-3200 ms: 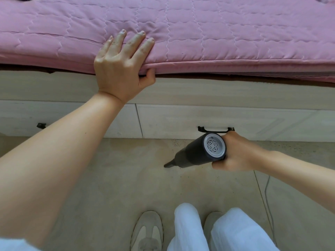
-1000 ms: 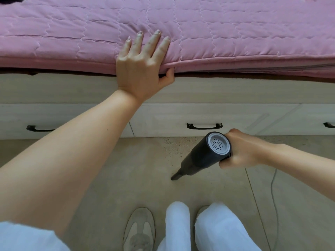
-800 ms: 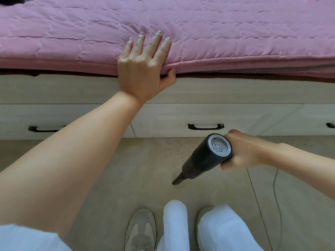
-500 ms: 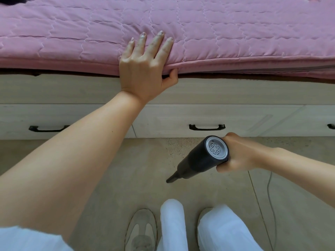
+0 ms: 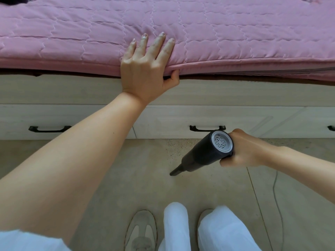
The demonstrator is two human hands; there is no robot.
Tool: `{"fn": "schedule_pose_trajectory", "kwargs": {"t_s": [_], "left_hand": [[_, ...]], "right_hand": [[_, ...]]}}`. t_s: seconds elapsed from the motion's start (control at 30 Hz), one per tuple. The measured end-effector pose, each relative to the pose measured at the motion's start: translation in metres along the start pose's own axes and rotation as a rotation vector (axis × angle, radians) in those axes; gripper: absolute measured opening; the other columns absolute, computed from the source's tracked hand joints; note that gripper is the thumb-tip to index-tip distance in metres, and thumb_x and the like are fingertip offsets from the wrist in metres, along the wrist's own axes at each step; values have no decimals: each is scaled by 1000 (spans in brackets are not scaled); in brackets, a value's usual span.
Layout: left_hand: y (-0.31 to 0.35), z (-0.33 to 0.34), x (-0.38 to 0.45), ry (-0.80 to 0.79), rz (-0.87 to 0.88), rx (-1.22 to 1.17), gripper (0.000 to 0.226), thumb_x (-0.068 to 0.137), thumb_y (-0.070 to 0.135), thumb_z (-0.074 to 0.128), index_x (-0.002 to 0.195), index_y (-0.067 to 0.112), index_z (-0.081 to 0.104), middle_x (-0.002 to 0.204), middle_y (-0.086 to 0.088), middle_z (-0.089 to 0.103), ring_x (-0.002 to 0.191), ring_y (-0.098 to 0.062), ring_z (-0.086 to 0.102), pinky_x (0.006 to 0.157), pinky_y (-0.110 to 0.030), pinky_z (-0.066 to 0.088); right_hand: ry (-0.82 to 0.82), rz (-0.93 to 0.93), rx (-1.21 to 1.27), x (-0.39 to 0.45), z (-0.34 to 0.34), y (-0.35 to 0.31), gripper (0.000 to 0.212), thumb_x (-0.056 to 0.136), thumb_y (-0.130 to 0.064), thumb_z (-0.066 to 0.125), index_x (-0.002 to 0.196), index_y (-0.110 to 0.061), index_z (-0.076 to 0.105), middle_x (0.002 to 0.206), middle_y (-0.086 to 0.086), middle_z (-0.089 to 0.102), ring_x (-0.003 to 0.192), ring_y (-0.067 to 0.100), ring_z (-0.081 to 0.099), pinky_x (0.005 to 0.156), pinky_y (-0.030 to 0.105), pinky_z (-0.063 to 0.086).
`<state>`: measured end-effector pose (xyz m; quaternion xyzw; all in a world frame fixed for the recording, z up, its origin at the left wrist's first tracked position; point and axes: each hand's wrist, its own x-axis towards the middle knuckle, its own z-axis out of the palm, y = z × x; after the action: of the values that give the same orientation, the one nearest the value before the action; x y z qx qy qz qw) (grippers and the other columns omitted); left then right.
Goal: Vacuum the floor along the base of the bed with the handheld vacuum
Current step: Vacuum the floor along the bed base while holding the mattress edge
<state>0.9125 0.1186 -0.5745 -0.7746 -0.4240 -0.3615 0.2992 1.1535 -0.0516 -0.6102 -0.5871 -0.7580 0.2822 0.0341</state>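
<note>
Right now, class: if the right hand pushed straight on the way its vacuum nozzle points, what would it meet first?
The right hand aims the handheld vacuum down and leftward; its nozzle would probably meet the floor first, though depth is unclear.

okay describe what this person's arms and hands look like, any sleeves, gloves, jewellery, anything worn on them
Both forearms are bare from wrist to past the elbow. The left hand and right hand wear no gloves, and no rings, watch or bracelet show. A bit of white sleeve shows at the upper left arm. Fingernails look short and unpainted.
</note>
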Motion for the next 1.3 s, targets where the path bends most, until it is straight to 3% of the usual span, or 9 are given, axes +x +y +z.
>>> {"fn": "schedule_pose_trajectory", "kwargs": {"t_s": [0.13,0.23,0.33,0.53,0.63,0.87,1.03,1.2,1.3], "left_hand": [[0,0,0,0,-3,-6,54,86,47,47,130,18,63,132,-6,62,117,-38,60,98,-51,48],[0,0,1,6,0,-2,54,86,46,48,129,18,63,132,-6,62,117,-37,60,98,-50,49],[0,0,0,8,-2,-3,54,86,46,48,129,18,63,131,-6,62,117,-38,60,97,-51,49],[0,0,0,5,-2,-4,54,85,46,49,128,18,64,131,-6,62,116,-38,60,98,-51,49],[0,-1,0,1,-3,-4,54,85,46,48,129,18,63,131,-6,62,117,-37,60,98,-50,49],[0,0,0,7,-1,-5,54,85,47,49,128,18,64,131,-6,62,116,-38,60,97,-51,49],[0,2,0,16,-1,-2,54,85,47,49,128,18,64,131,-5,63,116,-37,61,97,-51,49],[-1,3,0,18,-2,-6,54,86,48,48,128,19,64,131,-5,62,116,-37,61,97,-51,49],[-1,3,0,23,-1,-7,54,86,48,48,128,18,64,130,-6,63,115,-37,61,97,-51,49]], "right_hand": [[33,4,-29,6,3,0,35,58,-17,66,56,-41,41,52,-18,45,46,3,38,44,12,31],[56,9,-39,10,5,2,30,58,-19,66,55,-28,38,47,-7,41,48,6,37,46,9,31],[69,29,-69,14,6,2,22,60,-24,66,61,-22,44,53,5,52,49,11,39,50,9,34],[111,93,-100,22,9,2,19,60,-30,67,69,-24,51,60,-3,59,54,8,54,46,22,38],[123,104,-112,26,10,1,23,61,-31,68,66,-29,46,60,-6,59,56,8,56,46,25,40],[146,72,-99,29,12,-3,35,62,-31,72,64,-41,39,56,-15,52,52,5,53,44,19,35],[190,9,-167,29,21,-3,32,64,-33,73,91,-33,56,57,-23,45,55,10,53,46,16,35],[220,-37,-209,30,28,-3,35,68,-34,70,100,-23,60,73,-7,66,64,21,62,56,35,52],[243,-60,-216,31,31,-3,37,68,-34,71,102,-22,62,76,-5,69,64,22,63,55,31,50]]}}
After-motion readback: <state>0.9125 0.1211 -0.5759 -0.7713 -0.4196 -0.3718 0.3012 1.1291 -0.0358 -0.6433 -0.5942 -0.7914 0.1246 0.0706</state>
